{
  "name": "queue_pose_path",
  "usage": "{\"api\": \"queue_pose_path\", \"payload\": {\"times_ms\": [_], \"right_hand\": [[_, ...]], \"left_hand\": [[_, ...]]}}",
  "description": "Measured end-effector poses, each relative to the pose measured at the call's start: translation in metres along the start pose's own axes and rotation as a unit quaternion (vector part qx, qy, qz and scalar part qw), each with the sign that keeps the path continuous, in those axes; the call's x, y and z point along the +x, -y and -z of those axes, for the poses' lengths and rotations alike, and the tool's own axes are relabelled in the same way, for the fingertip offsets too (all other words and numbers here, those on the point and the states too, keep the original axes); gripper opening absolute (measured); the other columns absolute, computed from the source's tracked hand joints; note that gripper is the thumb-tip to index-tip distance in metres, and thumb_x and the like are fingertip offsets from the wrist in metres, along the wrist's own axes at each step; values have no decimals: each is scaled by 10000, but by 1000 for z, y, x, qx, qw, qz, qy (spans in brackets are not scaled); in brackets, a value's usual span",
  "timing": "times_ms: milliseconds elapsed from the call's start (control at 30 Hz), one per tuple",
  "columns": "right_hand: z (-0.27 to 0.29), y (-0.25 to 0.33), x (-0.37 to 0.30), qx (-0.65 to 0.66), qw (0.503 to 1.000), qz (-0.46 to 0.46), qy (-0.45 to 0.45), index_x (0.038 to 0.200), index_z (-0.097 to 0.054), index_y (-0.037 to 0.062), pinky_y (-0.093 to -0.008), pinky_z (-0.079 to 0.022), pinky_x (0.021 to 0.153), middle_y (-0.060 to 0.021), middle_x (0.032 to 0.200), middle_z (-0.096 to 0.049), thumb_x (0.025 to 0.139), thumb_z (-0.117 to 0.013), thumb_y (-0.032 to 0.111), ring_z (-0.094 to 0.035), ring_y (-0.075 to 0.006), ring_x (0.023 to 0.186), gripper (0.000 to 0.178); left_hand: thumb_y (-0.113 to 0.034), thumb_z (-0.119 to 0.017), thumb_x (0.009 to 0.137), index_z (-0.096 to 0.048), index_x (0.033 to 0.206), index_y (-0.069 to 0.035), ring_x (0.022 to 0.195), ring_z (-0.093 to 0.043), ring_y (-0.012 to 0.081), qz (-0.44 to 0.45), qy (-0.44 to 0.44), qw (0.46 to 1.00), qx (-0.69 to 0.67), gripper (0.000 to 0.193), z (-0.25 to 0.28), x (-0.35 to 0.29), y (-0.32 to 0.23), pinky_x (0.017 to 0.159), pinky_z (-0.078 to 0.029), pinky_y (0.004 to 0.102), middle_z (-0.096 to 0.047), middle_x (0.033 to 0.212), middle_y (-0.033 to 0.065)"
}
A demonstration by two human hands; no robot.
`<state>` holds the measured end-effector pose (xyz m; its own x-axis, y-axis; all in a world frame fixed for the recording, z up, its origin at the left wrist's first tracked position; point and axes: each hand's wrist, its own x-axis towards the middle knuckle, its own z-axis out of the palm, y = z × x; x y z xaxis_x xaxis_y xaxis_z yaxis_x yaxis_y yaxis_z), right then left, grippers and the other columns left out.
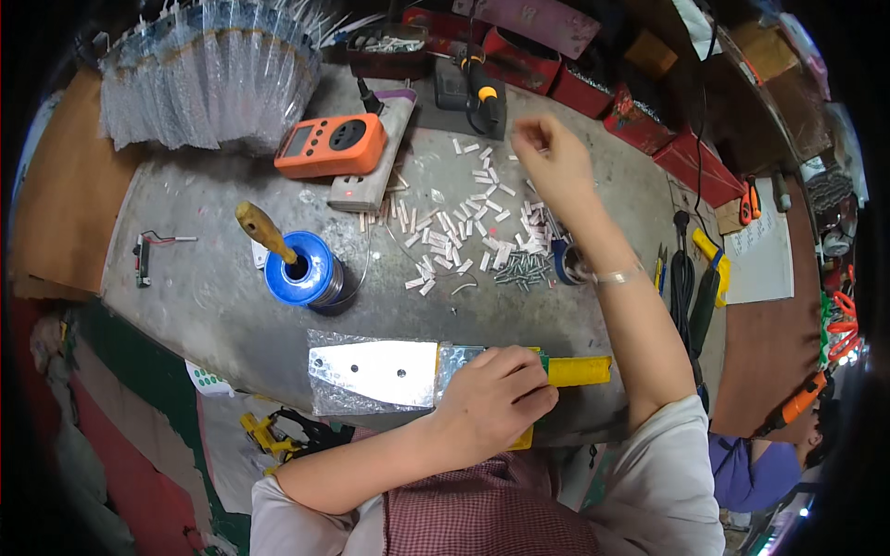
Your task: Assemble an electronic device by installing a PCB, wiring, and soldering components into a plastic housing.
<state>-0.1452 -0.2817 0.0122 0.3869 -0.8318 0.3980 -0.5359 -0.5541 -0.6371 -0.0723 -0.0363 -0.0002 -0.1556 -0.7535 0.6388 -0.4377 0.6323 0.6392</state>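
Observation:
My left hand (496, 403), fingers curled, grips a flat assembly near the table's front edge. That assembly has a silvery plate (375, 373) with holes, partly in bubble wrap, and a yellow strip (579, 371) past my fingers. My right hand (554, 165) is raised at the far side, fingers bent together; whatever they hold, if anything, cannot be made out. Just left of it is a black and yellow handled tool (482, 91). Below it lie many small white pieces (445, 241), a pile of screws (525, 270) and a blue tape roll (567, 263).
A blue spool (306, 269) holds a wooden-handled tool (264, 230). Behind it an orange multimeter (331, 145) rests on a power strip (385, 153). Bubble-wrapped pieces (209, 83) stand far left; red bins (640, 120) line the back right. Another person (756, 473) is at lower right.

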Motion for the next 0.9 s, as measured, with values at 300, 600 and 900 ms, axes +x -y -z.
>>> {"api": "queue_pose_path", "payload": {"times_ms": [300, 600, 900], "right_hand": [[89, 64, -112, 74, 948, -94, 296, 944, -685, -1, -282, -486, 697, -75, 828, -666, 838, -648, 31, -625, -163, 774, 117], [111, 77, -159, 29, 963, 51, 263, 927, -672, 16, -327, -477, 606, -94, 804, -631, 735, -718, -25, -613, -250, 713, 202], [102, 69, -168, -11, 967, 69, 243, 850, -602, 45, -383, -490, 593, -97, 762, -584, 768, -673, 45, -601, -304, 672, 109]], "left_hand": [[-105, -732, 677, -698, 873, -88, 794, -573, 243, 81, 113, 987, 79, 200, 10, 1, 6, 754, -452, 391, -609, 804, 32], [-80, -700, 737, -690, 857, -46, 807, -548, 251, 130, 72, 985, 86, 126, 4, 8, 1, 738, -427, 383, -578, 757, 52], [-96, -695, 787, -677, 833, -43, 777, -559, 248, 139, 39, 987, 68, 72, 3, 6, 1, 720, -418, 381, -631, 765, 61]]}}
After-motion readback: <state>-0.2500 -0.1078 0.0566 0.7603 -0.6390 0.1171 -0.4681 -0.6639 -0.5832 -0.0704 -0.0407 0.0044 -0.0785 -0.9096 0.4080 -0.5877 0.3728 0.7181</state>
